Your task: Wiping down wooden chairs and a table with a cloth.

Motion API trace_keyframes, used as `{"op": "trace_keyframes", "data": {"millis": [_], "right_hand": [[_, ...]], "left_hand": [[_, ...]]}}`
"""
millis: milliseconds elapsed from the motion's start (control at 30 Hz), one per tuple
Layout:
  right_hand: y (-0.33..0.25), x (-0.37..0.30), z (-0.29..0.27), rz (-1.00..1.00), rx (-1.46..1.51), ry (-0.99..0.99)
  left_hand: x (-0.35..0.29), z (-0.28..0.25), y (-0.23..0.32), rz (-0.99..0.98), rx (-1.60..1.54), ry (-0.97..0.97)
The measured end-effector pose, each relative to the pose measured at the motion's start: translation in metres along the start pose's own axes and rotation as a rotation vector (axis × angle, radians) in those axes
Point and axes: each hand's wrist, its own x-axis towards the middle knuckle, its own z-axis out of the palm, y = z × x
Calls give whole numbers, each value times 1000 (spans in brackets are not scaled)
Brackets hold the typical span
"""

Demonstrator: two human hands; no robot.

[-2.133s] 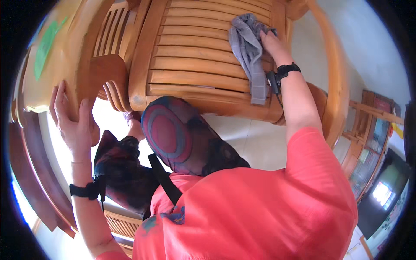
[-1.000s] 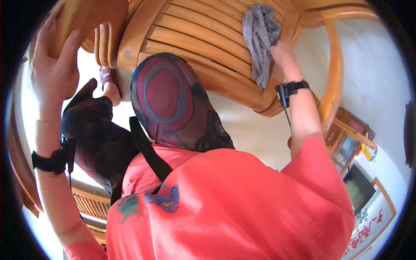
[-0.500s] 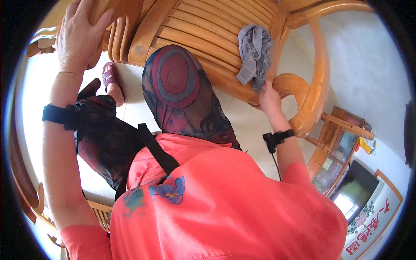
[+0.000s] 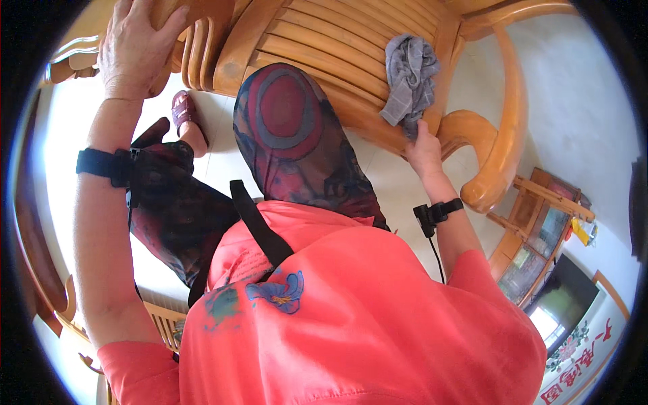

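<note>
A slatted wooden chair [image 4: 324,40] fills the top of the view. My left hand [image 4: 135,47] grips the rounded end of its left armrest [image 4: 196,20], fingers curled over the wood. A crumpled grey cloth [image 4: 408,74] lies on the seat slats near the right side. My right hand [image 4: 425,152] holds the cloth's lower end at the seat's front edge, beside the curved right armrest [image 4: 499,135]. Both wrists carry black bands. My patterned headscarf [image 4: 290,135] and red shirt [image 4: 351,317] hide the seat's front middle.
My foot in a dark red sandal [image 4: 183,111] stands on the pale tiled floor [image 4: 574,101] under the left armrest. A low wooden cabinet with glass doors [image 4: 540,229] and a dark screen [image 4: 567,304] are at the right. More wooden furniture [image 4: 40,270] curves along the left edge.
My right hand has drawn the grey cloth down the seat slats, from the upper seat to the front edge. My left hand has kept its hold on the armrest.
</note>
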Motion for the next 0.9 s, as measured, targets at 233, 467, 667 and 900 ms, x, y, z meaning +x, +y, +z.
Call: {"op": "trace_keyframes", "data": {"millis": [233,467,667,900], "right_hand": [[-62,6,9,-217,194,107],[-141,39,-2,-300,180,-118],[-216,62,-2,-498,205,-160],[-252,118,17,-750,353,-259]], "left_hand": [[4,3,1,-82,-39,-65],[3,37,-49,21,71,-43],[4,38,-44,64,29,-12],[6,28,-23,22,18,-20]]}}
